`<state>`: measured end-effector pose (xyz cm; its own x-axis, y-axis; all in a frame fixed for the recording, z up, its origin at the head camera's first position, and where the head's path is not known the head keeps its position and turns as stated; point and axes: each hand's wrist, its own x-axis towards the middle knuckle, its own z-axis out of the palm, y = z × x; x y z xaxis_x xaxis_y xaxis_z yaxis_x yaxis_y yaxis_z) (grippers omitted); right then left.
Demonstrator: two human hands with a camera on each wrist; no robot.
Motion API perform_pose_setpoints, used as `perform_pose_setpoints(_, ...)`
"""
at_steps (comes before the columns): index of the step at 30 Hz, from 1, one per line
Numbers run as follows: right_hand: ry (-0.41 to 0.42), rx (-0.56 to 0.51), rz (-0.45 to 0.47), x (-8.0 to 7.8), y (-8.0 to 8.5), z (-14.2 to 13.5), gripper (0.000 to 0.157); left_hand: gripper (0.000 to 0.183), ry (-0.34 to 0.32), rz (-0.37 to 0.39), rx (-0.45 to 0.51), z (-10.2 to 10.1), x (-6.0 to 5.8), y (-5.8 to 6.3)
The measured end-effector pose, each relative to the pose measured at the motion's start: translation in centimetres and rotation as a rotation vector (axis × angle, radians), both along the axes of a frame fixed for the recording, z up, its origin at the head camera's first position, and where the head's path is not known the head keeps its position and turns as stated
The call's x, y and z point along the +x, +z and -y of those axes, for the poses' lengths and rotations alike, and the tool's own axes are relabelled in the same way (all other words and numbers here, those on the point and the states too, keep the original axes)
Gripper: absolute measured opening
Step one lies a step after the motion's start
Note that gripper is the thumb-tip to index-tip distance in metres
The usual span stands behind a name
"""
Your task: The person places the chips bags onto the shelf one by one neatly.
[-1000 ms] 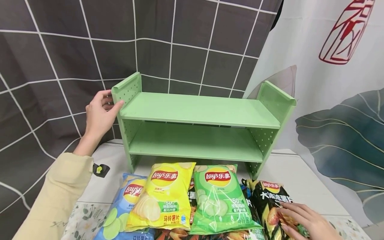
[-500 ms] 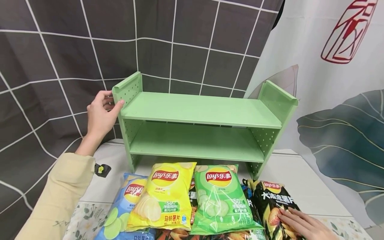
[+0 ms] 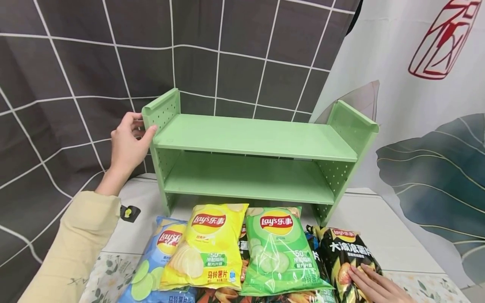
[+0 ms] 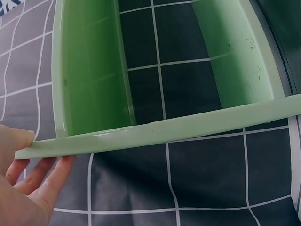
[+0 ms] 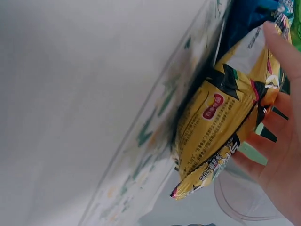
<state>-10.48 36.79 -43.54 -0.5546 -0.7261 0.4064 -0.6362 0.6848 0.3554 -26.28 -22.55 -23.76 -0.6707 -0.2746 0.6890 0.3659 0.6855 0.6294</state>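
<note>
Head view: pinching the upper left side panel of the green rack point(image 3: 257, 136) with the left hand point(image 3: 129, 141), setting thumb on the inner face and fingers on the outer, so clamping on the panel. Laying the fingers of the right hand point(image 3: 380, 288) across the front of the black chip bag point(image 3: 350, 256), at near right on the table point(image 3: 373, 214); in right wrist view, bringing the thumb round one end, so apparently gripping the bag. Noting the rack at the far side, upright; noting the yellow bag point(image 3: 204, 248) and green bag point(image 3: 278, 252) near, on top of dark bags point(image 3: 223, 295), with the blue bag point(image 3: 157, 256) at near left, partly under the yellow one. Judging the black bag very light, soft, puffed with air; expecting slick, crinkly film and sliding in a loose grip. Treating the contents as fragile, expecting breakage from a hard squeeze. Favouring a broad, gentle hold across the swollen sides, thumb opposite fingers, or a pinch at the flat far seam. Judging the rack stiff, heavier than any bag, smooth and maybe slippery; favouring the left and right side panels for lifting, flagging possible skewing from one-sided pulling
</note>
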Motion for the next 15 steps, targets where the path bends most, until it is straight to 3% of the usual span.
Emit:
perform_pose_setpoints(4, 0.021, -0.044, -0.053, 0.07, -0.43, 0.17, 0.087, 0.037, 0.027, 0.004, -0.002, -0.12, 0.05, 0.04)
perform_pose_setpoints(15, -0.083, -0.066, -0.03, 0.61, -0.53, 0.63, 0.087, 0.036, 0.039, -0.008, -0.007, -0.36, 0.07, -0.11)
